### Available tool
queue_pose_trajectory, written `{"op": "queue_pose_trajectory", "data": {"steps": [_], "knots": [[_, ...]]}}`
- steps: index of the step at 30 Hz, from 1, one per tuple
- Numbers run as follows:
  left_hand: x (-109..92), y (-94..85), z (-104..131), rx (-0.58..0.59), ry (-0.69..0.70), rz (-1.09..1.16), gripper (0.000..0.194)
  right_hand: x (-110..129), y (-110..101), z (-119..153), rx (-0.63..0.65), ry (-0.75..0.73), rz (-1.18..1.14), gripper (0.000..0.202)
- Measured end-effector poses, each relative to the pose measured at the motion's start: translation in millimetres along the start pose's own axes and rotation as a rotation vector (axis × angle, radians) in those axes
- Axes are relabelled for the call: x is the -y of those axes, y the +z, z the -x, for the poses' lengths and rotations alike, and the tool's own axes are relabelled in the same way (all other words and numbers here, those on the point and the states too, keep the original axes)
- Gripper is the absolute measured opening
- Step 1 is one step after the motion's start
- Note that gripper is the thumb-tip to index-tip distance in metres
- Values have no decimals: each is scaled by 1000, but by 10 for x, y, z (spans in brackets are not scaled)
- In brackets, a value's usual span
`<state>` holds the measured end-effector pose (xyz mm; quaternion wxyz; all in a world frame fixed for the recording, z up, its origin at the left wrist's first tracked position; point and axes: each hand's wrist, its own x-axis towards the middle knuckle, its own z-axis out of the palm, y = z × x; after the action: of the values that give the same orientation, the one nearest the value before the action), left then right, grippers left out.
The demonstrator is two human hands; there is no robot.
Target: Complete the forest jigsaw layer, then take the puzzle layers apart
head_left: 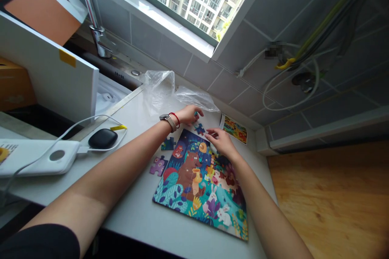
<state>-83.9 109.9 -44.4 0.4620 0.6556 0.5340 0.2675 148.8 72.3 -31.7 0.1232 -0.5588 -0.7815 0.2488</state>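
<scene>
A colourful animal jigsaw puzzle (194, 174), with a brown bear and white rabbits, lies on the white counter. Beyond its far edge, my left hand (189, 114) has its fingers curled around a small puzzle piece (196, 117), partly hidden by them. A loose blue puzzle piece (199, 129) lies between my two hands. My right hand (222, 142) hovers over the puzzle's upper right part, fingers spread and their tips close to that blue piece. Left of the puzzle lie a dark teal piece (169, 143) and a purple piece (158, 166).
Crumpled clear plastic bags (194, 97) lie by the tiled wall. A small printed picture (235, 128) is at the right. On the left are a white power strip (39, 157), a black rounded device (103, 139), a cable, and a sink with a tap (99, 40).
</scene>
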Motion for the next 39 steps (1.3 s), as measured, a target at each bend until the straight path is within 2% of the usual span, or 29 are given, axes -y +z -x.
{"op": "queue_pose_trajectory", "data": {"steps": [5,8,11,14,18,21,27,30,33,36,39], "knots": [[-25,-58,16,-18,-16,34,43,108,66,-409,17,132,53,44],[-58,-62,33,-17,-9,46,45,211,85,-521,51,185,77,39],[-96,-66,54,-24,4,43,46,281,99,-533,114,223,63,29],[-135,-83,78,-27,26,18,49,289,111,-507,114,257,30,28],[-185,-109,111,-6,82,-46,52,257,109,-500,72,316,-43,50],[-221,-118,123,-23,124,-102,53,264,85,-516,100,361,-116,57],[-264,-129,147,-41,152,-159,51,348,30,-493,142,368,-273,42],[-281,-124,167,-20,146,-171,50,354,-23,-390,89,322,-359,39],[-307,-110,186,-5,146,-198,47,320,-113,-143,19,280,-453,44],[-351,-91,214,23,144,-230,45,252,-192,266,-34,263,-542,56],[-412,-52,257,88,135,-266,44,146,-218,738,-26,253,-635,76]]}}
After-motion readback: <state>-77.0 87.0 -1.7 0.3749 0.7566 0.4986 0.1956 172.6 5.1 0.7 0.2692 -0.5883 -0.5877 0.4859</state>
